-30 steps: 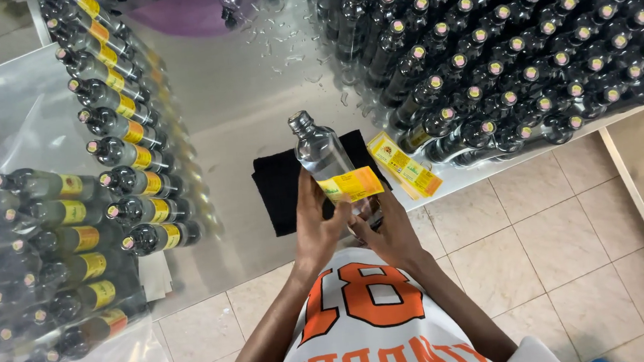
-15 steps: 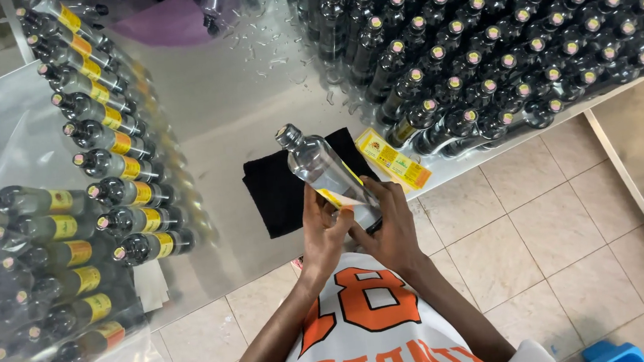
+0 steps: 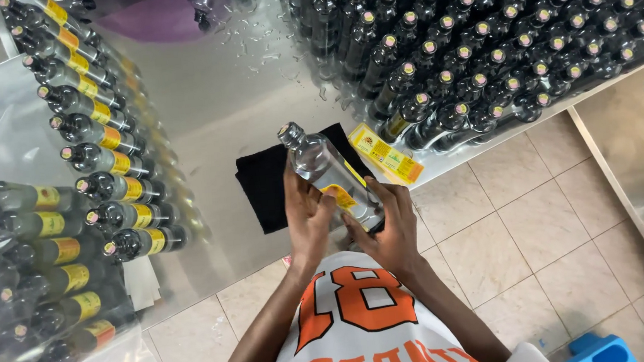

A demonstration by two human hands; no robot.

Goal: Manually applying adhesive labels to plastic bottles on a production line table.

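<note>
Both hands, left (image 3: 306, 221) and right (image 3: 394, 229), grip the bottle (image 3: 329, 174) at frame centre, its long axis tilted toward upper left, cap away, above the cloth (image 3: 268, 186).

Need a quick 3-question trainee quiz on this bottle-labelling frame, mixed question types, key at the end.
1. True or false: both the left hand and the right hand grip the clear bottle.
2. Multiple choice: the black cloth lies (A) on the floor tiles, (B) on the shiny table under the held bottle, (C) over the upright bottles.
3. Fill in: the labelled bottles at the left of the table lie on their ____, while the unlabelled bottles at the right stand upright.

Key: 1 true; 2 B; 3 sides.
</note>
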